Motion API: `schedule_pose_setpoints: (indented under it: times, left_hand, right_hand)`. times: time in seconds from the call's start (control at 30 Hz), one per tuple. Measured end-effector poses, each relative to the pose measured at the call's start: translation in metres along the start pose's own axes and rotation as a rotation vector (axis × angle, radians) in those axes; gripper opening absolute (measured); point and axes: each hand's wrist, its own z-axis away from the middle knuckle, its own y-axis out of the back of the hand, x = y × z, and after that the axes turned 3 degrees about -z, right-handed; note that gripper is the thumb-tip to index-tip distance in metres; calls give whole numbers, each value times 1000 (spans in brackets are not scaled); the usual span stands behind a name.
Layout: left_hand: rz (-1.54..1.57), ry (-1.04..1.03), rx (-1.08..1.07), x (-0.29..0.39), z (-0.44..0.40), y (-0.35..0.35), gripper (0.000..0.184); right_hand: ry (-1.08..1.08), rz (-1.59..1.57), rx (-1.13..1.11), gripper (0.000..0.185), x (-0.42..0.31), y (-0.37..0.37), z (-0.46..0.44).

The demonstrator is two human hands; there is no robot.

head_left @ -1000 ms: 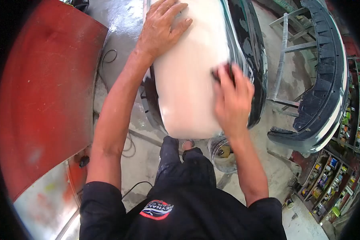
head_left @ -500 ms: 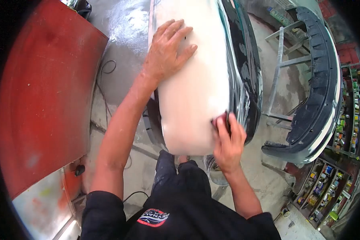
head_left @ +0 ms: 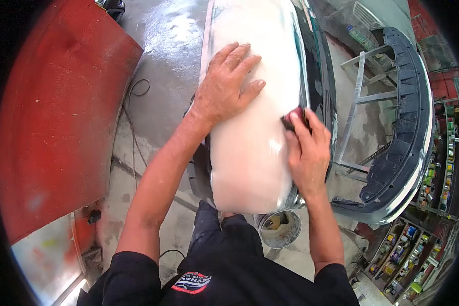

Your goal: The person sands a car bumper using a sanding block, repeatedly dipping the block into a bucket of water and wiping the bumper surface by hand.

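A car bumper [head_left: 250, 168] with a smooth cream-white face and black, glossy edges lies lengthwise in front of me. My left hand [head_left: 228, 84] rests flat on its upper left part, fingers spread, holding nothing. Near the bumper's right edge, my right hand [head_left: 310, 153] grips a small dark red sanding pad [head_left: 295, 116] between thumb and fingers. The pad touches the cream surface where it curves toward the black side. Its underside is hidden.
A large red panel [head_left: 66, 117] stands at the left, with a cable [head_left: 132, 122] on the floor beside it. Below the bumper's near end is a bucket [head_left: 280, 237]. Another bumper [head_left: 405, 117] rests on a metal stand [head_left: 358, 97] at right, near shelves of cans [head_left: 405, 250].
My right hand has moved up along the bumper's right edge with the sanding pad. My left hand stays flat on the surface. The view has shifted a little, showing more of the bucket.
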Motion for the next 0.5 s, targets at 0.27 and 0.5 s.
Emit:
schedule_pose_setpoints:
  times: [0.27,0.5]
  left_hand:
    - [32,18,-35,2,-2,4,47]
    - [53,57,-66,5,-5,8,48]
  right_hand:
    - [19,-18,62,30,30,-29,-110]
    - [28,-32,-18,39,21,-14,-80]
